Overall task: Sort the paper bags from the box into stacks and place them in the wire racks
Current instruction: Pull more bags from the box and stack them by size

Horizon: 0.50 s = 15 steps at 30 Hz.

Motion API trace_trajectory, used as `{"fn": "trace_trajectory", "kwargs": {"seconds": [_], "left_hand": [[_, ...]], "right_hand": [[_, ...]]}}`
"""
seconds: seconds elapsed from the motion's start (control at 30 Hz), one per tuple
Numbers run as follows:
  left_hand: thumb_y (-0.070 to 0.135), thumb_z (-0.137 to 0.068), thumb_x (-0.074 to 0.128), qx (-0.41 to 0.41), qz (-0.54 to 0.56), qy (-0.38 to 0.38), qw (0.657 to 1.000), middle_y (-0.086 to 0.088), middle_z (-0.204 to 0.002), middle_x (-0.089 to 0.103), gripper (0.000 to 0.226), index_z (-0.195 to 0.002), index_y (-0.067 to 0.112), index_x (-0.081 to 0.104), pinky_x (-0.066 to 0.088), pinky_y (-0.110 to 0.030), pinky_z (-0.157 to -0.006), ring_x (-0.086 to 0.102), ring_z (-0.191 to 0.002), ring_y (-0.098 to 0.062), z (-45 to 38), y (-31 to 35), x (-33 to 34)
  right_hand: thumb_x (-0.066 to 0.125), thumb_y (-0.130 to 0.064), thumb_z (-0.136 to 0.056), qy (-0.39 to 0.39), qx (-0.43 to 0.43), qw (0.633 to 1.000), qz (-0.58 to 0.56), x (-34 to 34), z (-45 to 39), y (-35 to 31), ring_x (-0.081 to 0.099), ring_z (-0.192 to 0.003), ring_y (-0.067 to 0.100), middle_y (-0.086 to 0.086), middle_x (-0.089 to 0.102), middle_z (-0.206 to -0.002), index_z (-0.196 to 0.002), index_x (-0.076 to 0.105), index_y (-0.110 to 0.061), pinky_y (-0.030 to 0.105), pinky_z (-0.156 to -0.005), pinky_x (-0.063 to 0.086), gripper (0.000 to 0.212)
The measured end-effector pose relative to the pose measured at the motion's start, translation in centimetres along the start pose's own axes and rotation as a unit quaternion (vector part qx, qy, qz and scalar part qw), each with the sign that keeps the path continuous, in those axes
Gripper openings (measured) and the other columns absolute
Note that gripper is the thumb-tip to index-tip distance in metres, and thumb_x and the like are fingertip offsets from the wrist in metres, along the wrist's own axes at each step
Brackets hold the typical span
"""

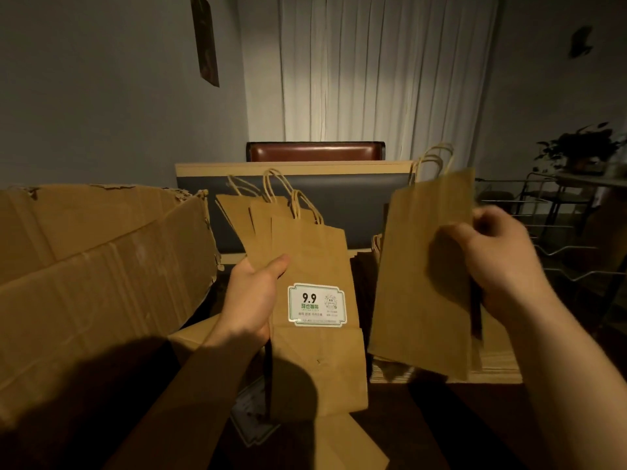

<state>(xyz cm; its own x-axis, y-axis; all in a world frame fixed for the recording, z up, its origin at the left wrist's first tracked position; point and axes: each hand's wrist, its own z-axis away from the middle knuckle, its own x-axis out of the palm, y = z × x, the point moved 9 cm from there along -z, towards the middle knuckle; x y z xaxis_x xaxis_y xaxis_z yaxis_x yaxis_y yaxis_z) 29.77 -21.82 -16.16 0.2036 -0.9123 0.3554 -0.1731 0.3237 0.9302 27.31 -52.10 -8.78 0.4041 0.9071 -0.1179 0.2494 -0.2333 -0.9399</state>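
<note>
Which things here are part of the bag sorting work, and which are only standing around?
Part of the job:
- fanned brown paper bags, gripped by the left hand
- plain brown paper bags, gripped by the right hand
- torn brown cardboard box
- metal wire racks

Standing around:
- brown leather chair back
- white pleated curtain
- dark potted plant

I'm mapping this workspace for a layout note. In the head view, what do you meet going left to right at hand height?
Cardboard box → left hand → labelled bags → plain bags → right hand → wire rack.
</note>
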Motion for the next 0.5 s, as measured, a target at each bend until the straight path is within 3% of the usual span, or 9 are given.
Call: {"fn": "trace_trajectory", "kwargs": {"seconds": [0.03,0.1,0.17,0.23,0.3,0.37,0.4,0.43,0.5], "left_hand": [[0.016,-0.092,0.062,-0.006,0.007,-0.011,1.000,-0.007,-0.103,0.075,0.019,-0.112,0.016,0.065,0.052,-0.050,-0.093,0.071,-0.097,-0.029,0.2,-0.1,0.5],[0.021,-0.091,0.064,-0.023,0.020,-0.036,0.999,-0.008,-0.106,0.074,0.026,-0.116,0.016,0.063,0.051,-0.050,-0.095,0.070,-0.100,-0.029,0.6,-0.2,1.6],[0.020,-0.090,0.063,-0.025,0.021,-0.053,0.998,-0.011,-0.100,0.074,0.023,-0.113,0.014,0.065,0.054,-0.050,-0.090,0.071,-0.094,-0.030,0.9,-0.1,2.0],[0.015,-0.094,0.056,-0.024,0.035,-0.051,0.998,-0.015,-0.093,0.074,0.018,-0.110,0.011,0.065,0.059,-0.047,-0.078,0.072,-0.083,-0.029,0.9,0.3,1.5],[0.015,-0.096,0.053,-0.047,0.064,-0.045,0.996,-0.020,-0.103,0.072,0.024,-0.118,0.008,0.060,0.060,-0.048,-0.071,0.072,-0.086,-0.033,0.8,0.1,0.8],[0.016,-0.096,0.054,-0.074,0.086,-0.040,0.993,-0.024,-0.110,0.069,0.032,-0.126,0.007,0.056,0.060,-0.049,-0.067,0.071,-0.092,-0.037,0.9,-0.4,0.5],[0.017,-0.095,0.055,-0.079,0.097,-0.039,0.991,-0.024,-0.111,0.069,0.033,-0.127,0.007,0.056,0.060,-0.048,-0.067,0.070,-0.094,-0.038,1.0,-0.6,0.6],[0.017,-0.095,0.056,-0.078,0.105,-0.039,0.991,-0.023,-0.110,0.069,0.034,-0.127,0.007,0.056,0.059,-0.048,-0.068,0.071,-0.095,-0.037,1.0,-0.6,0.7],[0.016,-0.094,0.056,-0.068,0.104,-0.034,0.992,-0.021,-0.106,0.071,0.032,-0.124,0.007,0.058,0.060,-0.046,-0.070,0.072,-0.092,-0.034,1.1,-0.5,1.0]], "right_hand": [[0.058,-0.033,-0.096,-0.039,-0.050,0.998,0.022,1.3,1.0,-1.8,0.065,-0.088,0.017,0.000,0.067,-0.100,-0.105,0.061,-0.021,0.037,-0.070,0.054,0.015],[0.052,-0.040,-0.097,-0.188,-0.108,0.975,0.042,6.0,3.8,-3.7,0.068,-0.088,0.013,-0.002,0.071,-0.097,-0.103,0.067,-0.020,0.042,-0.083,0.055,0.026],[0.046,-0.034,-0.102,-0.300,-0.173,0.927,0.145,10.4,6.4,-3.1,0.064,-0.101,0.003,-0.010,0.071,-0.106,-0.111,0.070,-0.025,0.033,-0.097,0.050,0.027],[0.053,-0.021,-0.100,-0.283,-0.237,0.912,0.179,11.8,6.4,-2.6,0.052,-0.114,-0.006,-0.019,0.063,-0.119,-0.122,0.066,-0.032,0.025,-0.105,0.042,0.027],[0.068,-0.022,-0.091,-0.206,-0.239,0.933,0.170,10.8,5.1,-2.0,0.038,-0.121,-0.001,-0.015,0.045,-0.129,-0.134,0.053,-0.036,0.025,-0.113,0.032,0.047],[0.081,-0.029,-0.079,-0.163,-0.125,0.972,0.116,9.3,3.6,0.0,0.037,-0.123,0.008,-0.009,0.034,-0.135,-0.144,0.033,-0.039,0.031,-0.112,0.032,0.082],[0.084,-0.026,-0.076,-0.166,-0.045,0.983,0.057,8.9,3.2,1.1,0.048,-0.119,0.013,-0.005,0.042,-0.135,-0.142,0.033,-0.035,0.036,-0.107,0.041,0.084],[0.083,-0.019,-0.076,-0.184,0.022,0.982,-0.026,8.9,3.2,1.9,0.062,-0.109,0.021,0.004,0.057,-0.127,-0.137,0.040,-0.025,0.040,-0.099,0.051,0.074],[0.076,-0.004,-0.080,-0.221,0.120,0.954,-0.166,9.4,3.6,2.8,0.073,-0.092,0.029,0.016,0.073,-0.107,-0.121,0.058,-0.007,0.040,-0.078,0.061,0.044]]}}
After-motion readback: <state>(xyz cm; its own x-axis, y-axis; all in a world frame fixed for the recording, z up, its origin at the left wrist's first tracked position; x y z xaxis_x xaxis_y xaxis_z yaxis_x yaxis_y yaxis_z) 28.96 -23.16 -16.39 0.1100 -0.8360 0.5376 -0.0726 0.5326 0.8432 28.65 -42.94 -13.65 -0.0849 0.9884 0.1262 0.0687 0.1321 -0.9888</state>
